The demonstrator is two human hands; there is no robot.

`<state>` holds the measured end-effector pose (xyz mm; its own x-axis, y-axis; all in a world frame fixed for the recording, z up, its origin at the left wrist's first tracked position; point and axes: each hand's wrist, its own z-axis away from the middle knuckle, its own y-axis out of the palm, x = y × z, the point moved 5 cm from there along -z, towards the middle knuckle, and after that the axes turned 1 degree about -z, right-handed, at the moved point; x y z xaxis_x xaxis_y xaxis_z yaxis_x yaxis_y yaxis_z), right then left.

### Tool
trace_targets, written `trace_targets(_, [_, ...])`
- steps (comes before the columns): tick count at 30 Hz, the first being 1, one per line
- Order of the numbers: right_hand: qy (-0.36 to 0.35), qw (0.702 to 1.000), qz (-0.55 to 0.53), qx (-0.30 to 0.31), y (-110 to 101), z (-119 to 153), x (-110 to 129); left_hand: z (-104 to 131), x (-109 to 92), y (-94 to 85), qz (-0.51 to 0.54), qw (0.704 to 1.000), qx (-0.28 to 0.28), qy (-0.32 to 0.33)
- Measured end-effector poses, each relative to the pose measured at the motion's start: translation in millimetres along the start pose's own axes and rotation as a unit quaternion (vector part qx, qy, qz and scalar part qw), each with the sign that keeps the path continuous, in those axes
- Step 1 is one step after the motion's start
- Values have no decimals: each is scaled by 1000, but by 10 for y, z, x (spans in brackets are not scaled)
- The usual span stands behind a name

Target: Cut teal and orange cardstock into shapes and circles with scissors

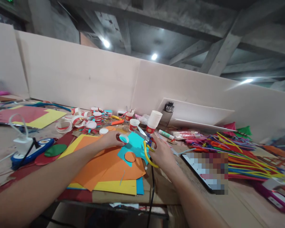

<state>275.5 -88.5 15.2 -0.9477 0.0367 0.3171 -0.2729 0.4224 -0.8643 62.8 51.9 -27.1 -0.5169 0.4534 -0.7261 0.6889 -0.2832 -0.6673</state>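
Mid-frame, the left hand (pixel 111 139) is pinching a teal-ended round piece (pixel 124 138) while the right hand (pixel 161 153) is gripping scissors (pixel 145 137), seemingly for trimming, next needing aligned blades.

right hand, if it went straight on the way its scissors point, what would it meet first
Probably the paper cup just past the tips of the scissors in the right hand, though the depth between them is unclear.
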Motion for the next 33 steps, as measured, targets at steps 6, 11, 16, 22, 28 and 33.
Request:
trace_targets(6, [-38,991,-124,-22,19,17,123,39,-255,8,-42,994,-48,92])
trace_targets(11, [-31,989,-144,-19,45,22,147,110,-423,121,-12,996,16,84])
trace_targets(16, [-16,989,-148,-24,79,2,83,126,-466,234,-98,986,35,132])
trace_targets(22, [-12,989,-149,-18,107,9,101,116,-527,377,-245,948,26,202])
trace_targets(28, [-16,986,-162,-23,103,22,111,100,-529,481,-240,941,47,236])
trace_targets(33, [-4,977,-206,-50,114,-5,27,89,-570,317,-108,976,-22,186])
